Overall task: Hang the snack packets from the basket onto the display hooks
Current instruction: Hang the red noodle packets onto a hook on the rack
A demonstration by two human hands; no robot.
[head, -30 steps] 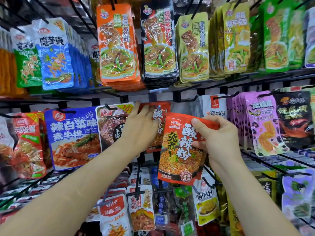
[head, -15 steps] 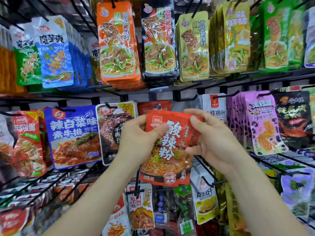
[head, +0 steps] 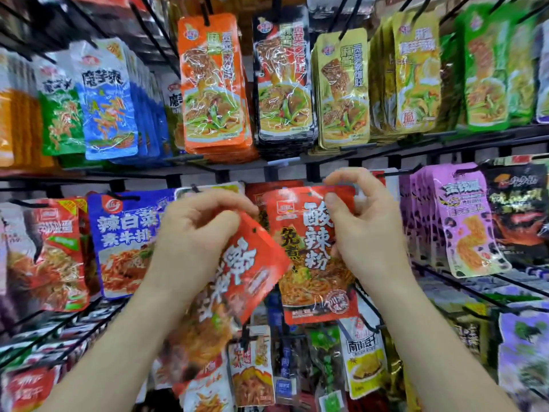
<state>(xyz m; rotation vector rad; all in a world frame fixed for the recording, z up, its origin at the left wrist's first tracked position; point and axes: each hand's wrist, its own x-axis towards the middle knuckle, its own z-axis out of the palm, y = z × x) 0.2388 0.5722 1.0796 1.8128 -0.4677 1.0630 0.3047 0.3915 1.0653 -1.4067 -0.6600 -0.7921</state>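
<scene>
Item: red noodle packets, two.
- Half second prior: one bundle held between both hands; since split.
- Left hand (head: 196, 233) gripped tilted packet (head: 252, 269) by top edge.
- Right hand (head: 365, 230) pinched top corner of upright packet (head: 309, 251), before hung red packet (head: 269, 193).
- Neither hung yet.

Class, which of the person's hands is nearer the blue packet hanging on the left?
Left. The left hand, gripping a tilted red packet, is right beside the blue packet; the right hand is farther right, pinching an upright red packet.
</scene>
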